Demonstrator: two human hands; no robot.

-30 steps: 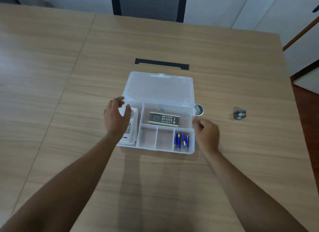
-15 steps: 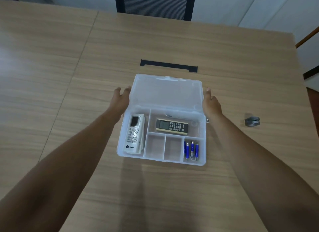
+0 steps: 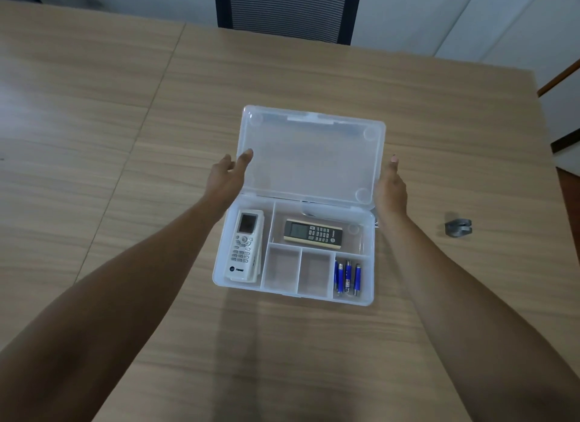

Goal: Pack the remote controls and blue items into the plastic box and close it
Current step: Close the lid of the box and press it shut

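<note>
A clear plastic box (image 3: 292, 296) with several compartments sits on the wooden table. A white remote control (image 3: 244, 246) lies in its left compartment. A dark remote control (image 3: 314, 232) lies in the upper middle one. Several blue pen-like items (image 3: 346, 277) fill the lower right one, and two middle compartments hold nothing. The hinged lid (image 3: 314, 158) is tilted up from the table. My left hand (image 3: 226, 180) grips its left edge, and my right hand (image 3: 389, 189) presses on its right edge.
A small grey metal object (image 3: 458, 228) lies on the table to the right of the box. A striped office chair (image 3: 288, 10) stands behind the table's far edge. The table's right edge (image 3: 546, 139) is close by, with white cabinets beyond it.
Both hands moved from the box's lower sides up to the lid's edges. The lid has lifted off the table and now hides the black strip behind it.
</note>
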